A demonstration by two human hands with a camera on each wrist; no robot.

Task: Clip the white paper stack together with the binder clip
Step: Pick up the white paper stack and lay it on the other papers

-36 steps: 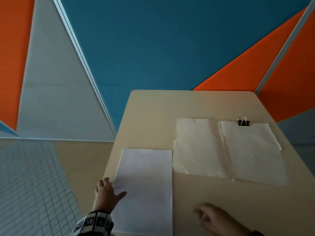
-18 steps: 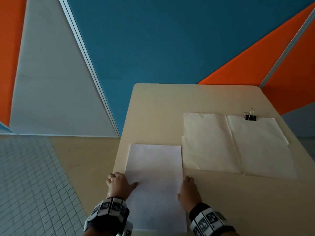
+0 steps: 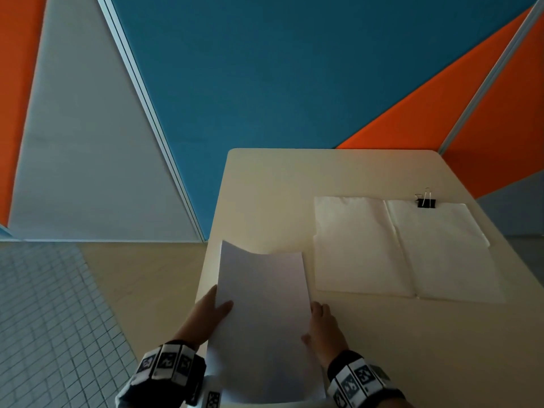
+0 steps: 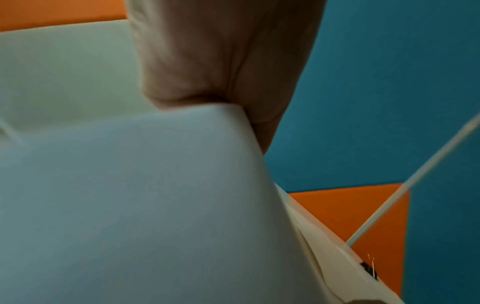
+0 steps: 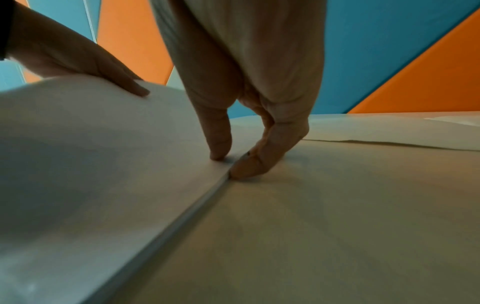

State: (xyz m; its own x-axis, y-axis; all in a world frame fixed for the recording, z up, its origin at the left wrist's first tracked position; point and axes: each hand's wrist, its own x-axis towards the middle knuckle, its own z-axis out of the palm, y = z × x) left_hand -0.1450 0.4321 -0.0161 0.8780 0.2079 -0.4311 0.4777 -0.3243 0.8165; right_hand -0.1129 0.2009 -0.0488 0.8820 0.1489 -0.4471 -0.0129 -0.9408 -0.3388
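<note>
The white paper stack (image 3: pixel 262 304) lies at the table's near left, its left side lifted and bowed upward. My left hand (image 3: pixel 212 313) holds that left edge, thumb on top and fingers beneath; the left wrist view shows the palm (image 4: pixel 221 61) against the raised stack (image 4: pixel 130 205). My right hand (image 3: pixel 321 325) pinches the right edge down at the table, thumb on the sheet and fingertip at the edge (image 5: pixel 228 162). The black binder clip (image 3: pixel 426 202) sits far right, untouched, on the back edge of cream paper.
Two cream sheets or an open folder (image 3: pixel 382 245) lie side by side right of the stack. The beige table (image 3: pixel 279 187) ends just left of the stack, with tiled floor (image 3: pixel 59 319) below. Blue, orange and grey partition panels stand behind.
The stack's left side has risen off the table and curved. My left fingers have slid under its left edge. My right hand stays at the right edge.
</note>
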